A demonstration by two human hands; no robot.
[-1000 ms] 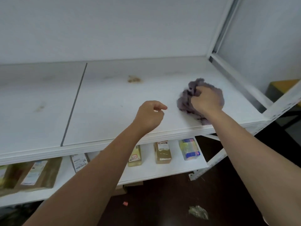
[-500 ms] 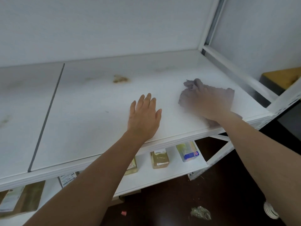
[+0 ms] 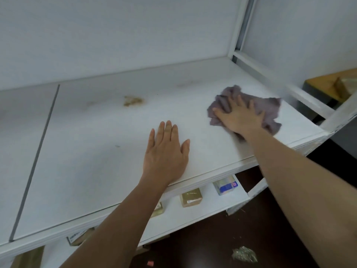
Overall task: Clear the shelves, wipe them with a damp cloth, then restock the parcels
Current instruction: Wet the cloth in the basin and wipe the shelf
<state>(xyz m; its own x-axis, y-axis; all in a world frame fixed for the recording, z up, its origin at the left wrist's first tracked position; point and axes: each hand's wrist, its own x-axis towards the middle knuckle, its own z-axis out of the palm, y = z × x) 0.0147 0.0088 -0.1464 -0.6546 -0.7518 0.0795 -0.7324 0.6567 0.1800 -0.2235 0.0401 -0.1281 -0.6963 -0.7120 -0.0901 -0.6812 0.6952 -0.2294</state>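
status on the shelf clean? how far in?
Done: white top shelf cleared. In hand: right hand presses the purple-grey cloth at its right end; left hand rests flat. Left: brown stain, then the lower shelf holding small cardboard parcels, restocking.

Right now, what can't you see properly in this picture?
Head view only:
- Cloth under the right hand: covered by the hand.
- Parcel labels on the lower shelf: too small, partly hidden by the top shelf and left arm.
- Green scrap on the floor: too blurry to name.
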